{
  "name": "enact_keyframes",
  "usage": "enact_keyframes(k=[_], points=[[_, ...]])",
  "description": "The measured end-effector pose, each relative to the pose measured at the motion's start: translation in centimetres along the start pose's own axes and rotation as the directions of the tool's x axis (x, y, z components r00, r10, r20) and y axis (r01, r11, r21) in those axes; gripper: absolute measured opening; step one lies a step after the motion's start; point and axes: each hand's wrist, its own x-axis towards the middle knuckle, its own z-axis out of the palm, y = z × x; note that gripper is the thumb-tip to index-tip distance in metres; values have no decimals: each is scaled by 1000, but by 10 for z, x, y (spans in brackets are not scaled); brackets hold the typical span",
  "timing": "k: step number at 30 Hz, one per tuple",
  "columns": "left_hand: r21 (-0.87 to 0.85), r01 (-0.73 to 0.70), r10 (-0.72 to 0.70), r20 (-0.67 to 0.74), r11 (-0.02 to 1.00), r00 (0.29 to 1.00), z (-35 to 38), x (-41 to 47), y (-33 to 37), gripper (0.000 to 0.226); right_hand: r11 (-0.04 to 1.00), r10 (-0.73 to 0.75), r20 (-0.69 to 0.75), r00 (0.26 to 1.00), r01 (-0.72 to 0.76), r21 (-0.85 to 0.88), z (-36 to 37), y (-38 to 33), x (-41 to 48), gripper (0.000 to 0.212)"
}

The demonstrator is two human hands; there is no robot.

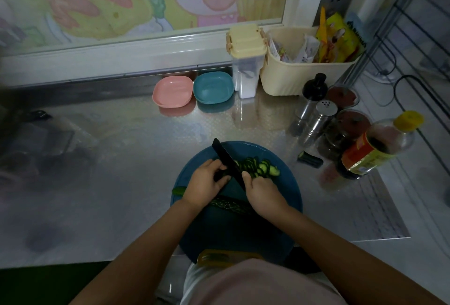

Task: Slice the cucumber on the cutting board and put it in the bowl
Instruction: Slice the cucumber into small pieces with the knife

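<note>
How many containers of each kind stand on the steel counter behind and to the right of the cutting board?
Shallow bowls: 2
Lidded clear canister: 1
Cream basket: 1
Steel shakers: 2
Clear jars: 2
Sauce bottle: 1
Total: 9

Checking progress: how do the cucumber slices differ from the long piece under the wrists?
The cucumber slices are thin, fanned rounds showing pale flesh; the long cucumber piece is uncut, dark-skinned. Slices lie right of the knife; the long piece lies nearer the person. Both rest on the cutting board.
</note>
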Motion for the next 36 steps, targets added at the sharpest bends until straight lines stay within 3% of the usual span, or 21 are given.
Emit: enact_keyframes(k=[11,28,36], points=[[10,-17,17,-6,1000,1000,-1,-3,-3,18,997,-76,11,997,75,35,-3,2,-7,64],[-2,-18,18,-11,1000,1000,1,-4,-3,18,999,-39,22,999,39,-14,3,-4,0,61],[5,-11,11,-29,1000,1000,1,-5,-4,18,999,6,10,1000,-6,45,1,10,-6,62]])
